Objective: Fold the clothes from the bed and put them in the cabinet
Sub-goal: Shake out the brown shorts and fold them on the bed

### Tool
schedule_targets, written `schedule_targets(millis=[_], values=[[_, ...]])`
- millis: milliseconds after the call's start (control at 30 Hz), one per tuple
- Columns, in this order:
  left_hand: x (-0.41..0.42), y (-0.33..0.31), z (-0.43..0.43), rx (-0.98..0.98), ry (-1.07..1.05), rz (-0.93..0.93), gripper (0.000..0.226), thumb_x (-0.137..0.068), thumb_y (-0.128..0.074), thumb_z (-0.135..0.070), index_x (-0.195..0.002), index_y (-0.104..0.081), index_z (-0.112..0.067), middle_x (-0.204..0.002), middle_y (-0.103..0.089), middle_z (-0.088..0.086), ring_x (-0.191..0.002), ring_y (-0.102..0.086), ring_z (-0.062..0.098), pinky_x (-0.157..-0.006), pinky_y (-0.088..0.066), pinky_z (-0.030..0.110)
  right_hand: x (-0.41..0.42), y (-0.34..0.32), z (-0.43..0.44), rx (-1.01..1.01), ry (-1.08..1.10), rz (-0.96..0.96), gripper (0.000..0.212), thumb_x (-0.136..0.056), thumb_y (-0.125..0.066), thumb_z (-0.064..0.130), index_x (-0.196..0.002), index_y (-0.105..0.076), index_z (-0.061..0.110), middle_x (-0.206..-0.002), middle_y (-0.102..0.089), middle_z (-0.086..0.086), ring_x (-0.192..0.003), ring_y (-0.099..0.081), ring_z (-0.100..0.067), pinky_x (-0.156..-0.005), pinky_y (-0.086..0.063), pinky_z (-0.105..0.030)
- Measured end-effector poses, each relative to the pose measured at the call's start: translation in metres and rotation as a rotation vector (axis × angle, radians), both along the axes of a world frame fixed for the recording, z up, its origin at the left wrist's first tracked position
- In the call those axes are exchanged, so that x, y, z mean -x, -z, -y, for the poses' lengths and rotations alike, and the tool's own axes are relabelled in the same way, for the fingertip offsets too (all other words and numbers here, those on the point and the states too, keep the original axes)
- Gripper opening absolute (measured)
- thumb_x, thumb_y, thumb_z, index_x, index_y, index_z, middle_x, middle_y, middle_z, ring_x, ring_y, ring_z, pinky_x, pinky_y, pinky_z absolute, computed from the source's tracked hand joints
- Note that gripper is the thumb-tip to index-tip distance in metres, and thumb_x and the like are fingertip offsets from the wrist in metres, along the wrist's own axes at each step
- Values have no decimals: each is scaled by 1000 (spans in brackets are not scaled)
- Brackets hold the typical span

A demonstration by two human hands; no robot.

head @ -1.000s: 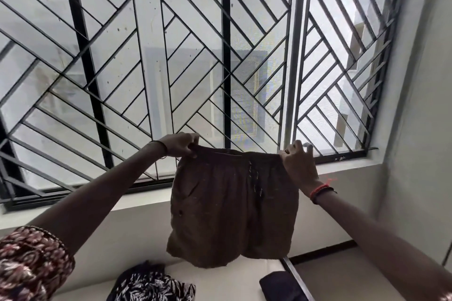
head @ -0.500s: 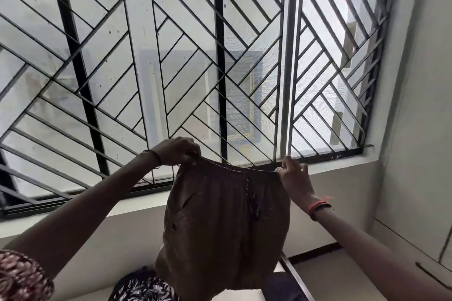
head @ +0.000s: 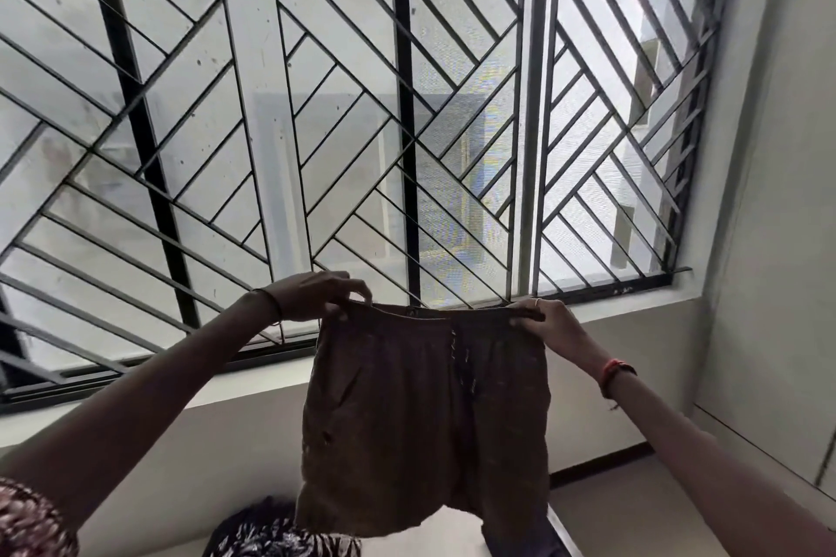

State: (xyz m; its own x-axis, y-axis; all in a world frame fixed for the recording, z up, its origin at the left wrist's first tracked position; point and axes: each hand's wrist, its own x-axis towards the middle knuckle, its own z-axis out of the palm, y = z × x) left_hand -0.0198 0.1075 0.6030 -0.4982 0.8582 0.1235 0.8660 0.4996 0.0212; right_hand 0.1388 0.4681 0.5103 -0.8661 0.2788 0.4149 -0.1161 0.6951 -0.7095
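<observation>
Legible text: none. No lettering, label, brand mark or number can be read on the brown shorts [head: 425, 412], on the patterned garment [head: 280, 534] below them, or on the window grille [head: 316, 104].

Home bedroom: barred window [head: 407, 104], clothes-strewn bed [head: 452, 529].

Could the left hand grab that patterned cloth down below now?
Probably not yet: the left hand is pinching the waistband of the brown shorts. The patterned cloth lies below it, nothing between, so letting go should free the way.
</observation>
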Motion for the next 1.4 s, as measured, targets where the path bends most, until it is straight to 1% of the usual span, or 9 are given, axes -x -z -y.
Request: schedule_targets(millis=[167,400,567,767,967,1100,1200,1333,1400], values=[[0,-2,1,63,26,-178,47,-87,-61,-23,-129,-51,-41,-106,-58,-2,-94,-61,16,-88,-45,32,-2,-18,-4,14,-30,40,13,-75,-77,14,-87,-71,14,-84,-71,-10,-74,-59,-8,-72,-46,-25],[6,5,-2,193,-55,-235,23,-90,-55,-27,-112,-60,-31,-107,-52,-11,-103,-57,9,-108,-21,41,-1,-37,-8,-57,-133,67,19,-75,-78,15,-74,-61,23,-75,-63,-1,-73,-55,-9,-71,-43,-24],[20,13,10,202,-169,-248,28,-94,-50,-40,-116,-58,-24,-119,-53,-9,-110,-56,8,-113,-15,52,-7,-47,-7,54,-288,155,14,-77,-75,6,-80,-63,13,-78,-62,-2,-73,-55,-4,-73,-44,-22],[29,15,20,27,-208,-213,13,-89,-53,-22,-99,-51,-14,-103,-65,3,-100,-63,24,-85,-45,38,-18,-55,-12,176,-479,259,44,-74,-72,0,-117,-62,4,-109,-69,-10,-101,-63,-11,-92,-48,-23],[25,7,18,-168,-208,-80,14,-84,-57,-8,-89,-44,-12,-82,-59,8,-82,-62,28,-72,-46,37,-11,-55,-13,177,-381,161,34,-67,-77,7,-92,-63,-13,-83,-63,-13,-83,-56,-16,-76,-46,-24],[26,7,23,-310,-93,42,26,-86,-54,0,-109,-55,-13,-79,-62,-2,-64,-57,-7,-67,-47,21,-10,-57,-10,211,-313,118,30,-63,-79,10,-79,-59,-4,-72,-53,-10,-70,-51,-11,-64,-41,-18],[22,12,21,-361,4,60,41,-84,-45,12,-111,-63,-13,-91,-58,-14,-83,-52,-19,-77,-39,3,-10,-55,-9,222,-298,118,23,-68,-77,-4,-71,-55,4,-65,-52,-3,-60,-50,-4,-58,-41,-14],[14,23,9,-390,-69,88,25,-76,-39,-6,-90,-60,-6,-83,-54,9,-80,-52,11,-69,-38,19,-9,-50,-8,240,-216,112,30,-69,-79,-1,-66,-52,11,-60,-49,3,-54,-46,-2,-53,-37,-16],[6,25,5,-334,-107,114,19,-76,-38,-10,-80,-55,-2,-81,-52,7,-79,-51,22,-65,-36,23,-8,-48,-8,247,-172,114,31,-69,-80,1,-68,-52,12,-60,-49,5,-52,-46,0,-51,-37,-12]])
